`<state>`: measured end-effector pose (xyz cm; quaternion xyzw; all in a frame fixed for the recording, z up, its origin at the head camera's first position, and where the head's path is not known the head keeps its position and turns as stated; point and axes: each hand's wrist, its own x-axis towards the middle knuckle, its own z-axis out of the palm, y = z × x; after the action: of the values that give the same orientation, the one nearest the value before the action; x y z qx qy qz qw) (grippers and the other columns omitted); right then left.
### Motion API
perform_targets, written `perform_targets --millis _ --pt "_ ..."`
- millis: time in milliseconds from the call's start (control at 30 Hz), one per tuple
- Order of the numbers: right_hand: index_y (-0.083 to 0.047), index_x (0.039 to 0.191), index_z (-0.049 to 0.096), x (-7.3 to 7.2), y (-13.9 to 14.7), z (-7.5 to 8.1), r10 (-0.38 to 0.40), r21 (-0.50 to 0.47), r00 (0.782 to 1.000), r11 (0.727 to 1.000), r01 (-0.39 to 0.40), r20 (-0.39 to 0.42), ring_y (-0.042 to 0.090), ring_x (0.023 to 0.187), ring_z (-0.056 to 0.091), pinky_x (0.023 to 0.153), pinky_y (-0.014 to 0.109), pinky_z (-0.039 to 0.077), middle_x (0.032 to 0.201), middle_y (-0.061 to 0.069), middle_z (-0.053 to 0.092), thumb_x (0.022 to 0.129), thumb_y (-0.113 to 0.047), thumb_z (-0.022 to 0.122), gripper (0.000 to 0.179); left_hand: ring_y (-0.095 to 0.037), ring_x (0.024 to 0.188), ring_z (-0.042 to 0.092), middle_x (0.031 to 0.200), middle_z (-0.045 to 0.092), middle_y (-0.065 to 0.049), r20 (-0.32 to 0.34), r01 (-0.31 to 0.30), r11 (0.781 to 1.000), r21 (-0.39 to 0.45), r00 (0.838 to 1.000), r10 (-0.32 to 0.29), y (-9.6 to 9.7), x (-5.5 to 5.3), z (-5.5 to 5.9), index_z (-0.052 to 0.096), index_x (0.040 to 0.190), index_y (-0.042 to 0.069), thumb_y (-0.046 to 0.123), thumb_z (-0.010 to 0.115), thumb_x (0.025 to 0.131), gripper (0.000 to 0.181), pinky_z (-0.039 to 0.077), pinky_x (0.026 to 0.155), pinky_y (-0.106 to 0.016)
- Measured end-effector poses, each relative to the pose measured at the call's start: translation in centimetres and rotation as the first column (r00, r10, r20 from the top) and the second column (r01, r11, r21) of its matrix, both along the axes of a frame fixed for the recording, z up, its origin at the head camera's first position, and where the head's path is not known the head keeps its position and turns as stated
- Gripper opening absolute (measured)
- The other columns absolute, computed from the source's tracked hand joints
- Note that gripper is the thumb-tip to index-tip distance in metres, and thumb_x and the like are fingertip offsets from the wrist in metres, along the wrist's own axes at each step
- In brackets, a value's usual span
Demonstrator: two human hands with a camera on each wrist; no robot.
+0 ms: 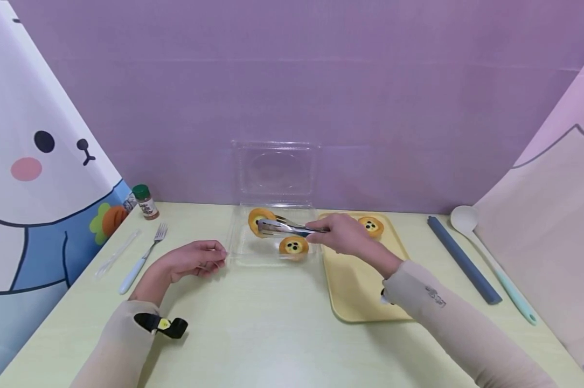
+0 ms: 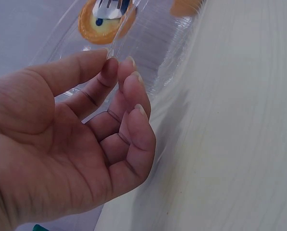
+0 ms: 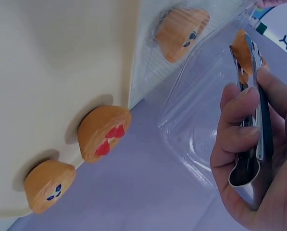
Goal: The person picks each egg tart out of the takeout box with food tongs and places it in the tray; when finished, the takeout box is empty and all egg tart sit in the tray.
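Observation:
My right hand [image 1: 340, 233] grips metal tongs [image 1: 292, 228], whose tips clasp a small tart [image 1: 256, 220] over the left part of a clear plastic container [image 1: 243, 247]. In the left wrist view this tart [image 2: 91, 29] shows a pale filling and a dark blue berry. Another tart [image 1: 293, 246] with dark berries sits inside the container, near its front. My left hand [image 1: 195, 258] pinches the container's left edge between thumb and index finger, its other fingers loosely curled. The container's lid [image 1: 277, 172] stands raised at the back.
A yellow tray [image 1: 365, 291] lies right of the container, bearing a berry tart [image 1: 371, 227] and a red-topped tart [image 3: 105, 134]. Further right are a dark blue bar [image 1: 461, 258] and a ladle [image 1: 495, 264]. Leftward lie a fork [image 1: 144, 258], a clear plastic item [image 1: 117, 253] and a green-capped jar [image 1: 145, 202].

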<state>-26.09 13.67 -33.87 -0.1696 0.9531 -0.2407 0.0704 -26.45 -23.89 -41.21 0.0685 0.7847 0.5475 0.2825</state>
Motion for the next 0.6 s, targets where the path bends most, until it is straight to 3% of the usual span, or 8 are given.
perform_targets --millis 200,433,600 --pt "-0.031 0.132 0.066 0.5 1.1 0.3 -0.014 -0.032 1.000 0.999 0.015 0.010 0.011 0.048 0.053 0.046 0.028 0.034 0.059 -0.003 0.058 0.094 -0.042 0.069 0.040 -0.016 0.080 0.058 0.094 0.062 -0.002 -0.005 0.003 1.000 -0.002 1.000 -0.003 -0.1 0.0 -0.1 0.055 0.112 -0.001 0.027 0.059 0.101 0.030 0.049 0.073 -0.031" --pt "-0.033 0.128 0.069 1.1 2.4 0.9 -0.021 -0.009 0.998 1.000 0.020 -0.052 0.011 0.050 0.056 0.050 0.031 0.042 0.073 -0.007 0.065 0.094 -0.042 0.068 0.035 -0.016 0.081 0.057 0.095 0.062 -0.002 -0.008 0.010 1.000 0.004 1.000 -0.010 -0.2 0.0 -0.2 0.055 0.111 0.001 0.029 0.060 0.101 0.030 0.049 0.073 -0.031" --pt "-0.030 0.131 0.067 1.7 3.6 1.1 -0.046 -0.041 0.998 0.998 0.044 -0.039 0.012 0.049 0.054 0.050 0.032 0.043 0.067 -0.005 0.059 0.093 -0.041 0.069 0.040 -0.016 0.081 0.057 0.095 0.062 -0.002 -0.015 0.020 1.000 0.009 1.000 -0.020 -0.2 -0.1 -0.3 0.055 0.111 0.001 0.029 0.060 0.101 0.030 0.049 0.073 -0.031"
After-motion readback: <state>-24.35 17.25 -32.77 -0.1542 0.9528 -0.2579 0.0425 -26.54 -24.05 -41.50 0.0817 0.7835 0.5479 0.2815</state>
